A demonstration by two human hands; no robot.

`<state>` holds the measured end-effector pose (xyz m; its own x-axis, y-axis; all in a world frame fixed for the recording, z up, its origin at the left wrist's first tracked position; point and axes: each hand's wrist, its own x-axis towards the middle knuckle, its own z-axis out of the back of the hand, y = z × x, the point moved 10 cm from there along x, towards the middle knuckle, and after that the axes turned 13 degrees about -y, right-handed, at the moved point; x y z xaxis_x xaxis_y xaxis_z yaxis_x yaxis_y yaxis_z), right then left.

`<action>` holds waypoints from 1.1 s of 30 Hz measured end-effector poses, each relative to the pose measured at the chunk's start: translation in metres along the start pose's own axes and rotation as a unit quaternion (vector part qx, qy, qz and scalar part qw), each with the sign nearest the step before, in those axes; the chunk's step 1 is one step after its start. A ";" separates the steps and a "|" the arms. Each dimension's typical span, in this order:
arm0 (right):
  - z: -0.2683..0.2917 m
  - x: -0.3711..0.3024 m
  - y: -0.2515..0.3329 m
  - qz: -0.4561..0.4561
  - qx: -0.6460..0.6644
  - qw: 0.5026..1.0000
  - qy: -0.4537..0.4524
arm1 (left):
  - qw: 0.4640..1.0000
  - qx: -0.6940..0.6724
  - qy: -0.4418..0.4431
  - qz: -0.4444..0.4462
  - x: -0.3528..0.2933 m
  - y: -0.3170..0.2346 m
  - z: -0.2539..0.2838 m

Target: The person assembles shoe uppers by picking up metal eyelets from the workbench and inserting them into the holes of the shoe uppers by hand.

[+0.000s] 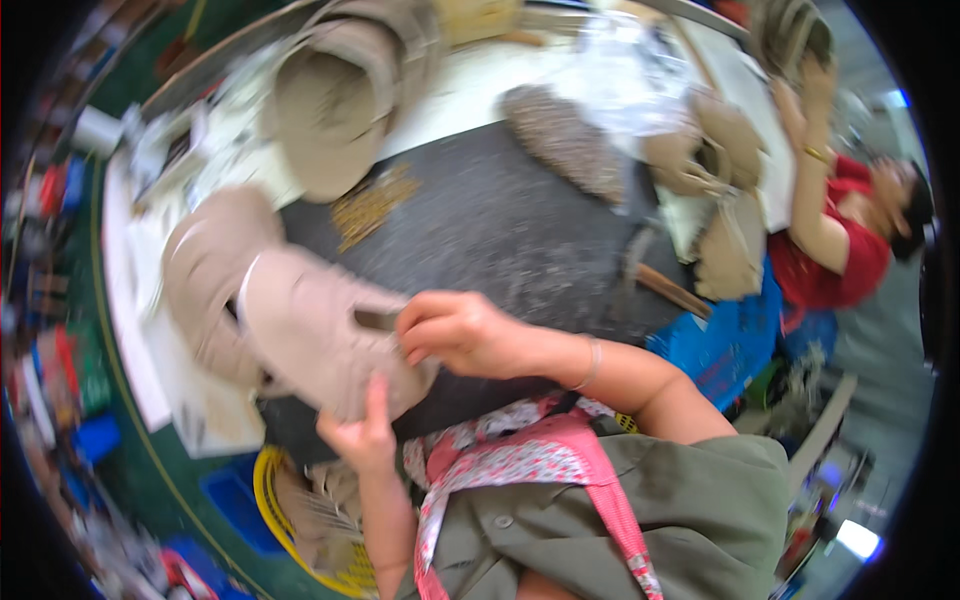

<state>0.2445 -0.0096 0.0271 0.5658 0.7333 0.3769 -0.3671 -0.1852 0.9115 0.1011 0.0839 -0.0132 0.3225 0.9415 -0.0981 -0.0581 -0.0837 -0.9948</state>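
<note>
A beige suede-like shoe upper (310, 315) is held tilted over the near left part of the table, its surface blurred by motion. My left hand (362, 435) grips its near edge, thumb lying on top and the other fingers partly hidden beneath. My right hand (465, 335) is closed, its fingertips pinching the upper beside a dark slot-like opening. Whether a small item also sits in those fingers cannot be seen. Just beyond lies a pile of similar beige uppers (215, 265), which the held one partly covers.
A black mat (470, 220) carries small brown bits (375, 205), a speckled grey piece (565, 140) and a wooden-handled hammer (672, 290). Stacked uppers (335, 130) stand at the back. Clear plastic (635, 70) lies far right, near a co-worker in red (850, 240). A yellow-rimmed basket (265, 490) stands below left.
</note>
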 end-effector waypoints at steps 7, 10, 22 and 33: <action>-0.016 -0.030 -0.041 -0.310 0.366 0.877 -0.039 | 0.997 -0.037 0.068 0.009 -0.010 -0.004 -0.002; 0.005 -0.042 -0.039 -0.269 0.207 0.937 -0.087 | 0.994 0.008 0.104 0.035 -0.011 0.006 -0.014; 0.379 -0.194 -0.002 -0.379 -0.699 0.504 -0.337 | 0.998 -0.016 0.035 0.045 -0.015 -0.005 -0.024; 0.227 -0.065 0.164 0.078 -0.468 0.812 -0.340 | 0.996 -0.042 0.050 0.057 -0.008 0.012 -0.011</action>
<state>0.3150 -0.2361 0.1897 0.6180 0.1598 0.7698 -0.6945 0.5699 0.4392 0.1081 0.0716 -0.0250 0.4110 0.8873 -0.2095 -0.0217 -0.2202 -0.9752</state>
